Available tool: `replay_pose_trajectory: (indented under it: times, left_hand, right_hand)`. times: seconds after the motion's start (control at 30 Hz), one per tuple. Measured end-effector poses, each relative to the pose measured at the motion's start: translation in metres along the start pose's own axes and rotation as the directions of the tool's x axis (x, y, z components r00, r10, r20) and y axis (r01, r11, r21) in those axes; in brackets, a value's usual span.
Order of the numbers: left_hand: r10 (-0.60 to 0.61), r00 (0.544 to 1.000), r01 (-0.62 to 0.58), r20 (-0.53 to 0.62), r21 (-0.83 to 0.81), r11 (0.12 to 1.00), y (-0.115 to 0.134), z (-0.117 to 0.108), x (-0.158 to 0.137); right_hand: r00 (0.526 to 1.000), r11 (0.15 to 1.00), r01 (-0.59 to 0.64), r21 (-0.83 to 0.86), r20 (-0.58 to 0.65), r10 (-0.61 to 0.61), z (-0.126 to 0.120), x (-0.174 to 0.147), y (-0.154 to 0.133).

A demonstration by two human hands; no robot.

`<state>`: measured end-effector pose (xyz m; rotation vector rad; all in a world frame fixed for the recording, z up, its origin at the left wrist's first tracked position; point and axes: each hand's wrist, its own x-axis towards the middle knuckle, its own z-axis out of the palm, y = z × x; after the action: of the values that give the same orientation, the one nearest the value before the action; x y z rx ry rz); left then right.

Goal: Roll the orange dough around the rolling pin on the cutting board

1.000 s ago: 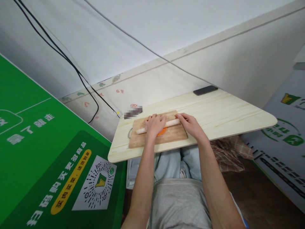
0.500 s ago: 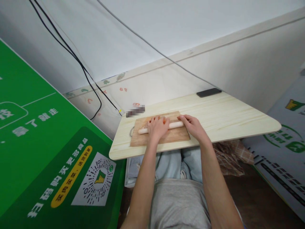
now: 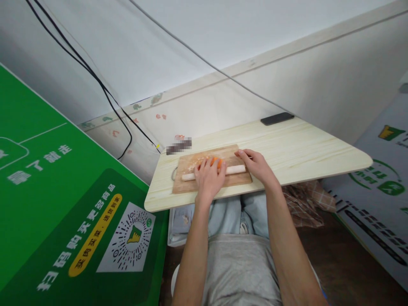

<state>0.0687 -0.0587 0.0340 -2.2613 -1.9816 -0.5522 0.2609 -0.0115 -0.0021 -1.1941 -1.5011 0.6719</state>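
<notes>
My left hand (image 3: 210, 178) lies over a pale rolling pin (image 3: 236, 170), its fingers bent across it. Orange food (image 3: 217, 162) shows by the fingertips, partly covered; its kind I cannot make out. Both lie on a wooden cutting board (image 3: 186, 187), with pale crumbs (image 3: 195, 165) scattered near the left hand. My right hand (image 3: 255, 165) is just beyond the pin's right end, over the board's right edge. Its thumb and forefinger are stretched out, and I see nothing held in them.
The board sits on a light wood-grain table (image 3: 306, 157) against the wall. A black phone (image 3: 277, 118) lies at the back edge, and a blurred dark item (image 3: 179, 146) is behind the board. A green panel (image 3: 79, 204) stands on the left.
The rolling pin has shifted slightly toward me, and more of the orange food and crumbs show. My right hand has come off the pin's right end.
</notes>
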Motion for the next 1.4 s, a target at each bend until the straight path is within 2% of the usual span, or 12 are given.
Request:
replay_pose_trajectory:
  times: [0.1,0.4,0.5,0.73,0.87,0.97,1.23,1.4]
  left_hand:
    - [-0.003,1.0,0.002,0.019,0.01,1.0,0.001,-0.001,0.002]
    - [-0.031,0.985,0.032,0.169,-0.007,0.999,-0.001,-0.008,0.054]
    - [-0.028,0.987,0.028,0.157,0.001,1.0,-0.002,-0.007,0.052]
    - [-0.022,0.999,0.021,0.03,0.022,1.0,0.002,-0.004,0.014]
    - [-0.027,1.0,0.027,-0.004,0.011,1.0,0.004,-0.002,0.005]
    - [-0.036,0.999,0.036,0.018,0.017,0.999,0.003,-0.002,0.012]
    - [-0.054,0.992,0.055,0.117,-0.005,0.998,-0.004,-0.002,0.053]
    - [-0.05,0.995,0.05,0.088,0.003,0.999,-0.003,-0.001,0.047]
  right_hand:
    - [1.0,1.0,0.0,-0.002,-0.003,0.0,0.0,0.0,0.0]
    - [1.0,1.0,0.015,-0.009,-0.001,-0.015,-0.002,-0.001,-0.003]
    - [1.0,1.0,0.012,-0.006,0.005,-0.012,-0.002,-0.002,-0.003]
    - [1.0,1.0,0.004,-0.005,-0.006,-0.004,-0.001,-0.001,-0.002]
    - [1.0,1.0,0.003,-0.013,-0.003,-0.003,0.0,0.0,-0.001]
    - [1.0,1.0,0.006,-0.015,-0.005,-0.006,-0.001,-0.001,-0.001]
    - [1.0,1.0,0.019,-0.015,0.003,-0.019,-0.001,-0.001,-0.003]
    - [1.0,1.0,0.014,-0.017,0.003,-0.014,-0.001,0.0,-0.002]
